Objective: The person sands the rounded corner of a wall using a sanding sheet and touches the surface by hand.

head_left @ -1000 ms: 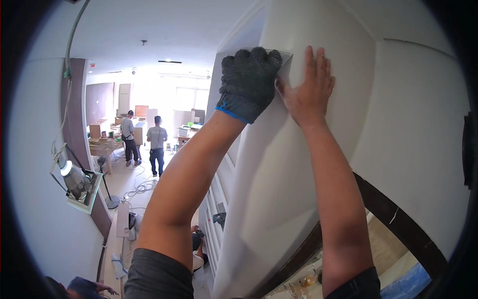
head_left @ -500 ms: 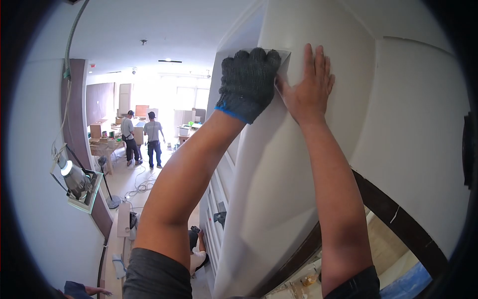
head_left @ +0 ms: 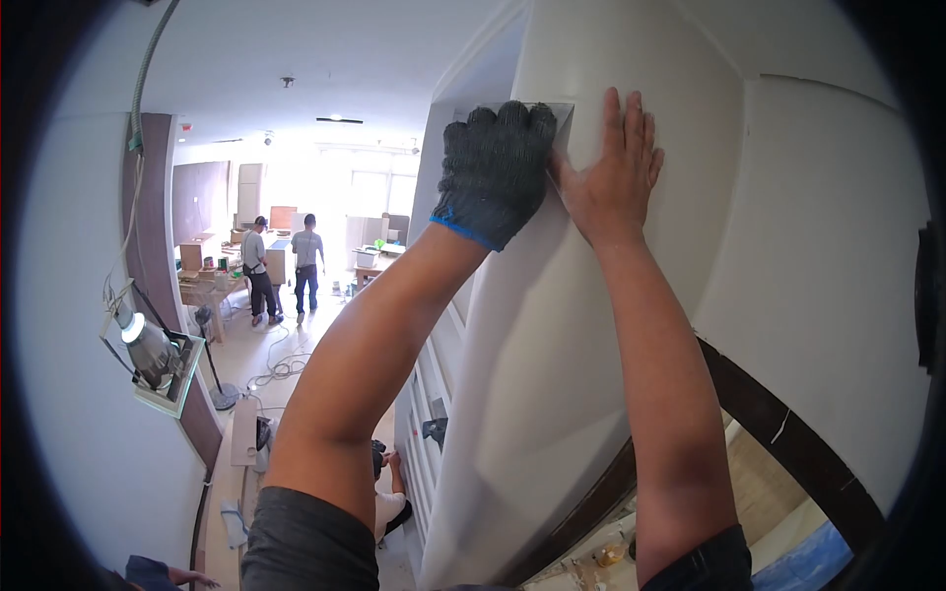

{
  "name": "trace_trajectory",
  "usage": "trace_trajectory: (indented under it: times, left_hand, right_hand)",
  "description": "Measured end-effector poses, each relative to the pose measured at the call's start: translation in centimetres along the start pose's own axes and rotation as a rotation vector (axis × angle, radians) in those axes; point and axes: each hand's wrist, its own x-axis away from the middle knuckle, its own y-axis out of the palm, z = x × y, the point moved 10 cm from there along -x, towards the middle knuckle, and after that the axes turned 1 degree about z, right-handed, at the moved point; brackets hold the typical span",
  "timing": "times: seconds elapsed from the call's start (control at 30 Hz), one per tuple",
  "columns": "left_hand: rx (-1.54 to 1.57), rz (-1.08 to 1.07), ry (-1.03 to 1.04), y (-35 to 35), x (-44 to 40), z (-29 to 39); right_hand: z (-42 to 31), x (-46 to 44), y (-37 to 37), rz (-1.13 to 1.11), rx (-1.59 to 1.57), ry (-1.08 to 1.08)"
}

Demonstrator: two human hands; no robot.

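My left hand (head_left: 496,175) wears a dark knit glove with a blue cuff. It presses high on the edge of a tall white panel (head_left: 552,335), its fingers folded over. From behind the glove sticks out a thin flat piece (head_left: 562,115) with a pointed corner; the glove hides most of it, so its kind cannot be made out. Bare and flat, my right hand (head_left: 616,187) lies on the panel's smooth white face, fingers stretched upward and thumb close to the glove.
A lit work lamp (head_left: 148,350) hangs at left. Two people (head_left: 307,258) stand beside a cluttered workbench (head_left: 212,293) farther back. Cables (head_left: 281,366) lie on the floor. Another person (head_left: 389,502) crouches below by white slats. A dark curved edge (head_left: 788,433) runs at lower right.
My gloved left hand has slid slightly down and to the right with the flat piece. My right hand stays in place. One far person has turned and shifted; the crouching person's arm has moved.
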Motion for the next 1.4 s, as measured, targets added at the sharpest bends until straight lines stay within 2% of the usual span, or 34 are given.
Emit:
trace_trajectory:
  times: [0.9, 1.3, 1.4]
  left_hand:
    - [-0.043, -0.035, -0.006, 0.6, -0.5, 0.4]
    - [-0.034, 0.019, 0.023, 0.1, -0.7, 0.2]
    - [-0.028, -0.032, -0.004, 0.6, -0.4, 0.1]
  right_hand:
    - [0.2, 0.1, 0.4, 0.014, 0.009, -0.003]
    - [0.1, 0.2, 0.2, 0.031, -0.003, -0.015]
    - [0.1, 0.3, 0.2, 0.024, -0.003, -0.015]
